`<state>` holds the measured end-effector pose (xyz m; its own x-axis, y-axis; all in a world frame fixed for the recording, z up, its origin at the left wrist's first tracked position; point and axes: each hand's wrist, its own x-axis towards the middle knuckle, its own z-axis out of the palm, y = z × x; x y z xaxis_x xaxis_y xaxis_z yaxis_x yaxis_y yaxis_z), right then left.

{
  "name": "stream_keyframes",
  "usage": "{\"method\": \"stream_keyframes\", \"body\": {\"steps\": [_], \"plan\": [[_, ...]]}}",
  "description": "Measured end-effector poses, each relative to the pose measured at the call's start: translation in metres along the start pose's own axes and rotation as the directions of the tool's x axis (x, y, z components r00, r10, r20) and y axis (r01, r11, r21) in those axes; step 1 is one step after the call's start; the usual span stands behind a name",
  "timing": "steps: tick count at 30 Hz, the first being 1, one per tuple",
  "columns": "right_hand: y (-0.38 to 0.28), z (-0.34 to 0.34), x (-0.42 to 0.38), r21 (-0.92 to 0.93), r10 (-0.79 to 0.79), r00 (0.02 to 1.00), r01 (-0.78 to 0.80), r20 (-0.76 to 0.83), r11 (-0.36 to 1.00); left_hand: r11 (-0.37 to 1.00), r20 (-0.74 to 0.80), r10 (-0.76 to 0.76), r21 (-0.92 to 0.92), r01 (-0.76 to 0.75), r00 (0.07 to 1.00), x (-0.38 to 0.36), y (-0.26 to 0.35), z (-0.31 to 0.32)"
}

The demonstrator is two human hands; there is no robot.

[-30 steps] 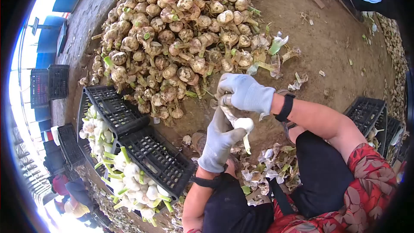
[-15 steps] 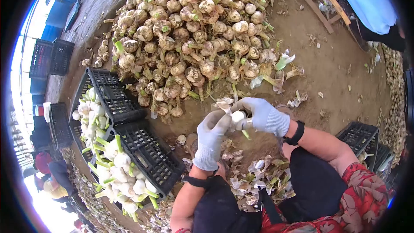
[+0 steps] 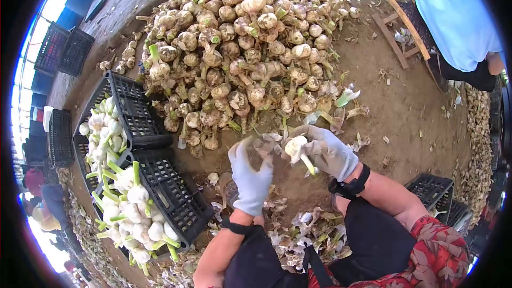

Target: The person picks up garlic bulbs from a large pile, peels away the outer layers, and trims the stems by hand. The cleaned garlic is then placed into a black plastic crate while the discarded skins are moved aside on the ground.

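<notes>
A peeled white garlic bulb (image 3: 295, 148) with a short green stem is held in my right hand (image 3: 326, 152), its stem pointing down and to the right. My left hand (image 3: 250, 173) is just left of the bulb and apart from it, thumb and fingers spread. Both hands wear grey-white gloves with dirt-stained fingertips. Papery skin (image 3: 273, 137) shows between the hands, partly behind the left fingertips. Beyond them rises a large heap of unpeeled, soil-covered garlic (image 3: 234, 58).
Two black crates (image 3: 169, 194) at my left hold cleaned white garlic (image 3: 140, 218). Peeled skins (image 3: 314, 232) litter the ground between my legs. Another person in a light blue top (image 3: 458, 18) sits at upper right beside a wooden frame (image 3: 392, 40). Another crate (image 3: 433, 189) stands at right.
My hands have separated: the left has moved left off the bulb and opened, while the right keeps the bulb, now with its stem in plain sight. The view has shifted slightly.
</notes>
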<state>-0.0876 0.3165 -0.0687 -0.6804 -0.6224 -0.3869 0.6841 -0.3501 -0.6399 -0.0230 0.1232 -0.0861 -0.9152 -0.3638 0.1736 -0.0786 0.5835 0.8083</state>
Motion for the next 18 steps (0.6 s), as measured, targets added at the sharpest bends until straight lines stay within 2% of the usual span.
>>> {"method": "stream_keyframes", "body": {"steps": [1, 2, 3, 6, 7, 9, 10, 11, 13, 14, 15, 16, 17, 18], "plan": [[0.002, 0.001, 0.001, -0.058, -0.026, 0.998, 0.023, -0.051, 0.998, 0.988, 0.033, 0.009, -0.154, -0.004, 0.999, 0.002, 0.009, -0.007], [0.004, 0.003, 0.001, -0.115, -0.054, 0.993, 0.043, -0.101, 0.992, 0.928, 0.133, -0.052, -0.359, 0.097, 0.990, 0.003, 0.019, -0.010], [0.006, 0.005, 0.002, -0.172, -0.085, 0.985, 0.059, -0.148, 0.983, 0.966, 0.216, 0.043, -0.259, 0.015, 0.975, 0.004, 0.033, -0.018], [0.007, 0.012, 0.002, -0.296, -0.123, 0.977, 0.067, -0.175, 0.953, 0.977, 0.244, 0.054, -0.215, 0.000, 0.968, 0.003, 0.038, -0.007], [0.007, 0.014, 0.001, -0.332, -0.138, 0.972, 0.069, -0.188, 0.941, 0.957, 0.261, -0.021, -0.275, 0.095, 0.965, 0.002, 0.033, -0.006], [0.011, 0.010, 0.001, -0.275, -0.113, 0.978, 0.061, -0.176, 0.959, 0.878, 0.310, -0.161, -0.388, 0.279, 0.937, 0.000, 0.022, -0.004], [0.011, 0.009, 0.001, -0.245, -0.101, 0.980, 0.057, -0.170, 0.968, 0.865, 0.247, -0.162, -0.430, 0.258, 0.955, 0.004, 0.025, -0.007], [0.011, 0.009, 0.001, -0.214, -0.080, 0.984, 0.045, -0.160, 0.976, 0.788, 0.215, -0.249, -0.522, 0.327, 0.944, 0.007, 0.024, -0.009], [0.007, 0.012, 0.000, -0.149, -0.045, 0.990, 0.024, -0.136, 0.989, 0.815, 0.163, -0.338, -0.443, 0.375, 0.927, 0.010, 0.003, -0.010], [0.005, 0.014, 0.000, -0.118, -0.044, 0.992, 0.030, -0.116, 0.993, 0.799, 0.136, -0.426, -0.408, 0.442, 0.895, 0.014, -0.001, -0.012], [0.003, 0.017, -0.001, -0.087, -0.043, 0.994, 0.035, -0.097, 0.996, 0.732, 0.160, -0.530, -0.409, 0.545, 0.832, 0.010, -0.036, -0.005], [0.002, 0.018, -0.001, -0.057, -0.044, 0.996, 0.040, -0.077, 0.998, 0.755, 0.092, -0.566, -0.343, 0.559, 0.819, 0.001, -0.062, 0.002], [0.002, 0.017, 0.000, -0.005, -0.033, 0.998, 0.032, -0.054, 0.999, 0.769, 0.021, -0.594, -0.276, 0.576, 0.804, 0.002, -0.063, 0.003], [0.003, 0.013, 0.001, 0.047, -0.022, 0.999, 0.024, -0.031, 0.999, 0.676, 0.107, -0.661, -0.344, 0.652, 0.742, -0.003, -0.060, 0.003]]}}
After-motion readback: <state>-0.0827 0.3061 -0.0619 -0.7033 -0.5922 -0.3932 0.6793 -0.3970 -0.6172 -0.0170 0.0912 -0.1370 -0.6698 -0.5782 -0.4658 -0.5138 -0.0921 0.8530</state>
